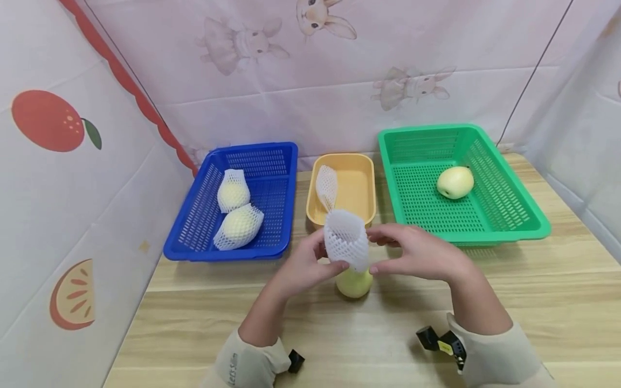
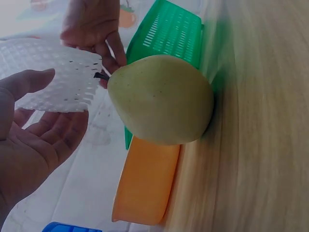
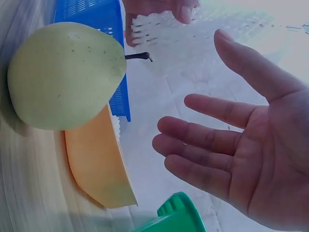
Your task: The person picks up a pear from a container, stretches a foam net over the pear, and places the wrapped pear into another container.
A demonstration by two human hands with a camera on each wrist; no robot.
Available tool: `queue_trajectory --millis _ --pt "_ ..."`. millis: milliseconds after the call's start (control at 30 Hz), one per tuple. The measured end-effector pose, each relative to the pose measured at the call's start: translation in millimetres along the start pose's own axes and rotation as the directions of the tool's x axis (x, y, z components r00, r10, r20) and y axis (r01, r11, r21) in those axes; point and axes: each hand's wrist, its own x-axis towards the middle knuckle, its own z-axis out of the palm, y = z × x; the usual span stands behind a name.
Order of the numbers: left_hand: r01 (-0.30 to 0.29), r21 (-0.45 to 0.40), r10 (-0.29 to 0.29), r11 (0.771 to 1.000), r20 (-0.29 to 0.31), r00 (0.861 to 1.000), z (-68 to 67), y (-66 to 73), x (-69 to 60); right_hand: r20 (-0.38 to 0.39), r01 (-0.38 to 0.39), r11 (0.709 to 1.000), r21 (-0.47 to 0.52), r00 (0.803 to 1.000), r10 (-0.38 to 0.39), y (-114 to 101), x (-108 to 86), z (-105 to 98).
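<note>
A pear [image 1: 354, 285] stands on the table, its dark stem upward, as both wrist views show. Just above it, my left hand [image 1: 306, 265] holds a white foam net sleeve [image 1: 345, 237], thumb on one side and fingers on the other. The sleeve's lower edge is close to the stem in the left wrist view; the pear's body [image 2: 161, 99] is outside the net. To the right of the sleeve is my right hand [image 1: 421, 253], its fingers spread and relaxed. In the right wrist view its palm and fingers [image 3: 207, 135] hold nothing.
A blue basket [image 1: 286, 215] at left contains two net-wrapped pears [image 1: 239, 226]. Behind the hands, a yellow tray [image 1: 356, 186] has another foam net [image 1: 327, 186] in it. One bare pear [image 1: 455, 182] lies in the green basket [image 1: 526, 226] at right.
</note>
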Motion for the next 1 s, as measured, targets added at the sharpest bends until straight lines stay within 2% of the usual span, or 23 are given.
queue_trajectory --millis 167,367,567,800,1000 --pt "0.040 0.074 -0.040 0.996 0.002 0.999 4.9 -0.5 0.8 -0.013 0.046 0.999 0.025 0.999 -0.046 -3.3 1.6 2.4" --pt "0.013 0.154 -0.021 0.988 0.045 0.999 9.1 -4.1 1.4 -0.009 0.065 0.998 0.018 0.998 -0.065 -5.2 1.6 3.4" --pt "0.034 0.216 -0.049 0.976 0.064 0.997 10.9 -3.9 1.1 0.006 0.061 0.998 0.007 0.998 -0.061 -2.1 1.5 3.2" --pt "0.085 0.216 -0.104 0.973 0.079 0.991 9.3 1.3 0.2 0.005 0.065 0.998 0.015 0.998 -0.065 -1.6 1.3 2.2" --pt "0.084 0.194 -0.103 0.977 0.087 0.991 8.3 2.9 -0.9 -0.001 0.090 0.996 0.008 0.996 -0.090 -0.4 1.4 2.2"
